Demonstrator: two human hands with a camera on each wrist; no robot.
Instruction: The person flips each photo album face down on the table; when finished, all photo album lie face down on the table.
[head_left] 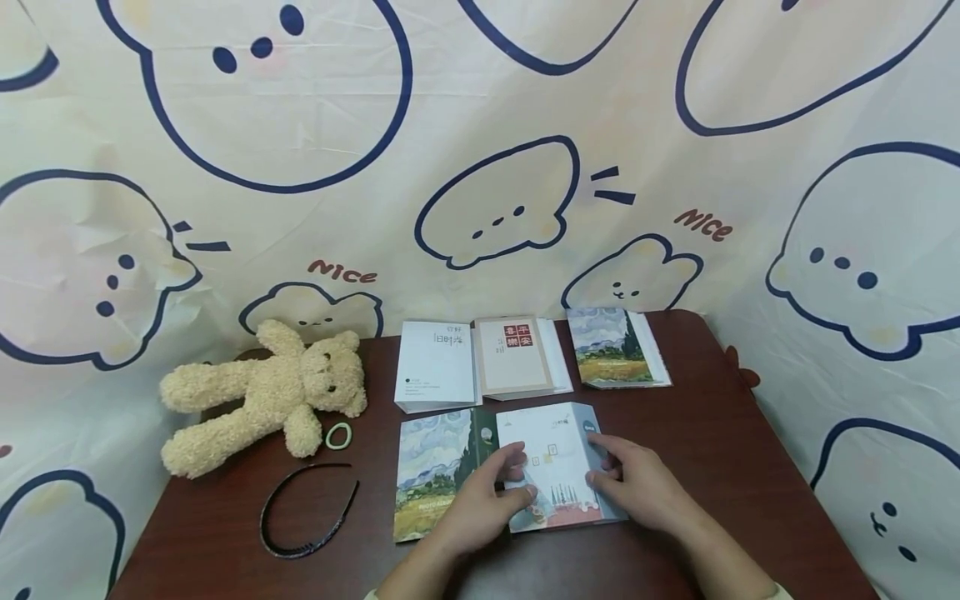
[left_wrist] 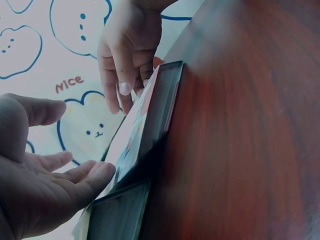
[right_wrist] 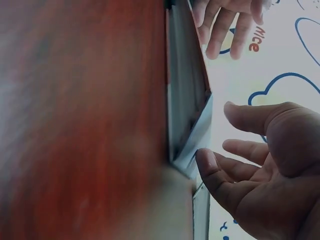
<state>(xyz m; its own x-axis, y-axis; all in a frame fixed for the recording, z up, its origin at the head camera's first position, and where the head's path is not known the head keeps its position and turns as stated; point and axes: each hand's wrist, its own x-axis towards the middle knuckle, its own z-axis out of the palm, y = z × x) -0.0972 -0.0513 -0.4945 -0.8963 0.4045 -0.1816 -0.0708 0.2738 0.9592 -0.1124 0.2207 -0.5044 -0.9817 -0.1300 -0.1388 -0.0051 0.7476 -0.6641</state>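
A white photo album (head_left: 553,487) with a pink lower edge lies on the table in the head view, its pale blue spine to the right. My left hand (head_left: 483,504) is at its left side, fingers loosely bent over the cover. On the other side, my right hand (head_left: 643,487) has its fingertips at the spine. In the right wrist view, fingers (right_wrist: 206,162) of the right hand reach the album's slanted spine (right_wrist: 192,142). A painted-landscape photo album (head_left: 427,475) lies left of the white one, partly behind my left hand.
Behind stand a white album (head_left: 435,362), a beige album (head_left: 515,357) with a red label, and another landscape album (head_left: 611,346). To the left lie a teddy bear (head_left: 273,392), a green ring (head_left: 339,435) and a black headband (head_left: 270,517). A patterned cloth (head_left: 480,108) hangs behind the table (head_left: 742,492).
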